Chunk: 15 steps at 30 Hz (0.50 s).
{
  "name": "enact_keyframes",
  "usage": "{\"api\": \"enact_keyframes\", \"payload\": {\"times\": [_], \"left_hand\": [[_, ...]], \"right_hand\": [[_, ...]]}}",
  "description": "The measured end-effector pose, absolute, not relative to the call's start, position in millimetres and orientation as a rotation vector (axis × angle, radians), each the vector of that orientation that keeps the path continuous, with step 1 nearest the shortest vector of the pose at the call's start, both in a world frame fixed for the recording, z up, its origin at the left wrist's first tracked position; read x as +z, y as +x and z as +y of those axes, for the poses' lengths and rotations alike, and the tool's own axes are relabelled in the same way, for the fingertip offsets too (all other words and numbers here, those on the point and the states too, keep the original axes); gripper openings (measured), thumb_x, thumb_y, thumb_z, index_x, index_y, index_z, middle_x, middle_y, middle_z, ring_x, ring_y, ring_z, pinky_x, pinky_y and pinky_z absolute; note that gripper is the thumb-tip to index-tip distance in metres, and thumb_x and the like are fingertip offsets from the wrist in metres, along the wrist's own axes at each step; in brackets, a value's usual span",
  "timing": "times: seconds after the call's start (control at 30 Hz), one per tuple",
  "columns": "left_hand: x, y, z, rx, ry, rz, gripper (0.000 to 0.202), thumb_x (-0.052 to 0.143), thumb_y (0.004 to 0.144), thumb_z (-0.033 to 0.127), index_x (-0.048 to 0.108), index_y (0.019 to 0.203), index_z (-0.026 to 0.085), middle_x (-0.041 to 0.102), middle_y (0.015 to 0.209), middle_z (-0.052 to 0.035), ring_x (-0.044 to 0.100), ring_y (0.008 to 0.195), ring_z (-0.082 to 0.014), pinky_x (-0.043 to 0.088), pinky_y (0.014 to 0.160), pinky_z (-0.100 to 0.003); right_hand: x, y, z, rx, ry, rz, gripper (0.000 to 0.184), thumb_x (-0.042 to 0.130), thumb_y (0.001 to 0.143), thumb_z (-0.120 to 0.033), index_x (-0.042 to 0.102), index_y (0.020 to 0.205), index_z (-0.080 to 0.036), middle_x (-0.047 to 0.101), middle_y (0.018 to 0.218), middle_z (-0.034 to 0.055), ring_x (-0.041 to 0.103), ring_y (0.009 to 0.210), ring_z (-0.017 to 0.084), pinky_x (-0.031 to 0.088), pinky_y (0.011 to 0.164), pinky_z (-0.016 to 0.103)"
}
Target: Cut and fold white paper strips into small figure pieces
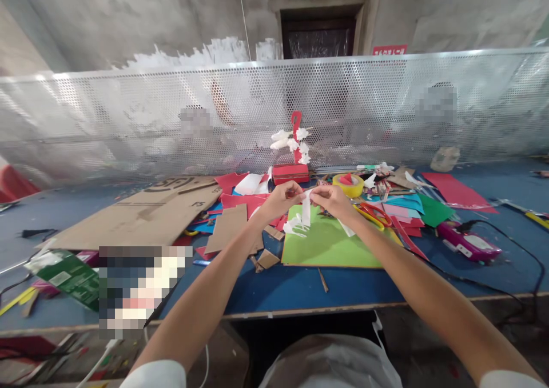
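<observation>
Pinched: white paper strip [306, 208], centre of frame

Tips of left hand [281, 199] and right hand [335, 199] meet, both closed on the strip's top end. Strip hangs straight down between them — long axis near vertical, lower end curled on the green sheet [330, 245]. Neither hand is nearer.

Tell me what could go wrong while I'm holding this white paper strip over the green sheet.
The white paper strip is thin and pinched between the left hand and right hand; pulling them apart could tear it. The scissors lie close by the right wrist, so a sideways sweep might catch them. The glue gun has a black cable running near the edge of the table, where it could snag.
</observation>
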<state>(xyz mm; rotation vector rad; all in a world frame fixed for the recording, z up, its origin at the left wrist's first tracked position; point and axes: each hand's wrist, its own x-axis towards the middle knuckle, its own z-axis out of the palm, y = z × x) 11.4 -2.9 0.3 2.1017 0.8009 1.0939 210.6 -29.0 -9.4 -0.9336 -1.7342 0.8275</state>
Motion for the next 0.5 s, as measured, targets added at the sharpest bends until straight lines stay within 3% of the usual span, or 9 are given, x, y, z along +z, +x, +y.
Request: {"api": "enact_keyframes", "payload": {"times": [0.27, 0.5], "left_hand": [[-1.4, 18.4, -12.6, 1.051, 2.154, 0.753, 0.028, 0.064, 0.082, 0.041, 0.057, 0.091, 0.016, 0.063, 0.084, -0.0038, 0.059, 0.074, -0.0131, 0.047, 0.067, -0.026], [-6.6, 24.0, -14.1, 1.15, 2.198, 0.829, 0.025, 0.062, 0.083, 0.039, 0.053, 0.093, 0.017, 0.065, 0.087, -0.005, 0.062, 0.078, -0.0152, 0.049, 0.071, -0.028]], "right_hand": [[-9.0, 209.9, -27.8, 0.584, -0.886, -1.73, 0.023, 0.061, 0.079, -0.035, 0.07, 0.078, -0.014, 0.07, 0.072, 0.0063, 0.062, 0.063, 0.015, 0.049, 0.059, 0.025], [-11.3, 205.4, -30.3, 0.662, -0.928, -1.71, 0.023, 0.059, 0.079, -0.036, 0.069, 0.081, -0.016, 0.07, 0.075, 0.0064, 0.065, 0.068, 0.018, 0.051, 0.062, 0.028]]}}
